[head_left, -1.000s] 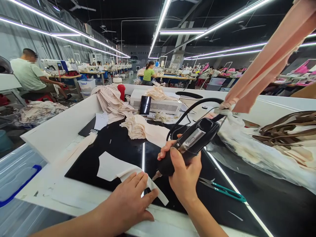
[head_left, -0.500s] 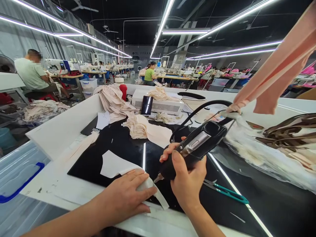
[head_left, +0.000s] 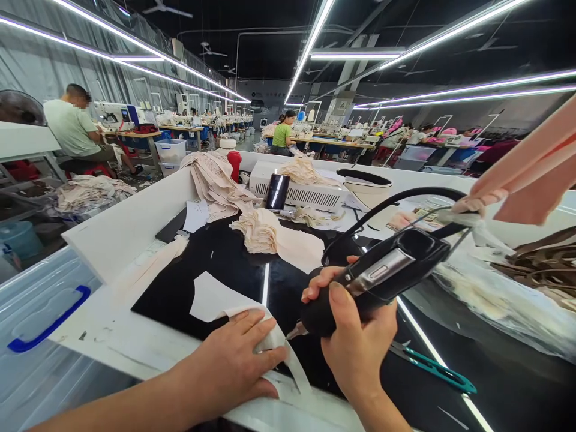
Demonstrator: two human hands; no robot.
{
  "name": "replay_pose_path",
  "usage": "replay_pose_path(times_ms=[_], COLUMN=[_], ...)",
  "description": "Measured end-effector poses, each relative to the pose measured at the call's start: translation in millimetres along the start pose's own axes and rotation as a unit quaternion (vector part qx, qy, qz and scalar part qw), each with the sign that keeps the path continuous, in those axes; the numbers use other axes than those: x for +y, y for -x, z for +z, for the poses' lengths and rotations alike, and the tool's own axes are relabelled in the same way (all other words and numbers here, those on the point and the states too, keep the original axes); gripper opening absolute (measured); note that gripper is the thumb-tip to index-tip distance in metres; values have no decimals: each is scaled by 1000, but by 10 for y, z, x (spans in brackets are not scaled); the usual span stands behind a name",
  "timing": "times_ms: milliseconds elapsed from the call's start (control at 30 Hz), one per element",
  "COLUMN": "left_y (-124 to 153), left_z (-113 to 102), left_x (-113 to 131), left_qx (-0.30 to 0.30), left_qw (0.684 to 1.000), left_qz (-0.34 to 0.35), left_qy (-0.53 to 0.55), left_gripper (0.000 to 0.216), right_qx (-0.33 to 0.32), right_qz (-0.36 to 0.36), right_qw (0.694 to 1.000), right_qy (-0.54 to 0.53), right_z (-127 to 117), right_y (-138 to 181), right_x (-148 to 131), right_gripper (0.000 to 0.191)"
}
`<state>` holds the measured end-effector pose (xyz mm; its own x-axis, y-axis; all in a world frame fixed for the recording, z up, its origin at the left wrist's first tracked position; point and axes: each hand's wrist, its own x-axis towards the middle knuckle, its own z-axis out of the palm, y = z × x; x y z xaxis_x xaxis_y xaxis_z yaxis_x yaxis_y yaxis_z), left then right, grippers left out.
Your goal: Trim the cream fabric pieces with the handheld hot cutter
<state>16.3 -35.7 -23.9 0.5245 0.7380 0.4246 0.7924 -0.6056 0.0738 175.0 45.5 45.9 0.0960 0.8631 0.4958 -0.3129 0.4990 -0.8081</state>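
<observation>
My right hand grips a black corded hand tool with a metal tip pointing down-left at the black glossy worktop. My left hand lies flat, fingers spread, on a white fabric piece, pressing its strip end close to the tool tip. The tool's black cable loops up and back behind it.
Teal thread snips lie right of my right hand. Cream fabric stacks, a white box unit, a black cylinder and a red bottle stand farther back. Pink straps hang at right. Other people sit at distant tables.
The view has shifted, so everything sits a little lower and to the right. My left hand slid slightly along the fabric strip; my right hand keeps the tool tip near it.
</observation>
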Motion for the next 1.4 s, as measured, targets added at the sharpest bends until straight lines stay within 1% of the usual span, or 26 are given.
replay_pose_path(times_ms=[133, 400, 533, 733, 1067, 1233, 1300, 1367, 1400], left_y=[-14, -29, -22, -1, -13, -13, -22, -34, -42], left_z=[-19, -57, -49, 0, -2, -49, -106, -170, -202], left_x=[8, 28, 26, 27, 10, 25, 25, -3, -30], left_qx=[-2, 14, 0, -6, -2, -26, -39, -54, -58], left_qw=[1000, 1000, 999, 998, 997, 998, 997, 994, 991], left_qz=[-4, -1, -17, -36, -34, -26, -34, -51, -60], left_qy=[3, 10, 28, 53, 67, 58, 61, 86, 104], left_gripper=[62, 61, 59, 62, 63, 66, 59, 44, 40], right_qx=[6, -10, -11, -7, -23, -30, -28, -24, -22], right_qz=[-9, 1, -2, -8, -6, -2, -2, -4, -6], right_qw=[1000, 1000, 1000, 999, 999, 999, 999, 999, 999], right_qy=[-25, -18, -21, -52, -38, -36, -35, -34, -36], right_z=[51, 80, 108, 171, 181, 169, 158, 140, 127], right_y=[-65, -78, -114, -176, -127, -147, -168, -192, -204], right_x=[31, 102, 101, 106, 175, 195, 171, 123, 91], right_gripper=[33, 30, 25, 26, 25, 22, 22, 25, 27])
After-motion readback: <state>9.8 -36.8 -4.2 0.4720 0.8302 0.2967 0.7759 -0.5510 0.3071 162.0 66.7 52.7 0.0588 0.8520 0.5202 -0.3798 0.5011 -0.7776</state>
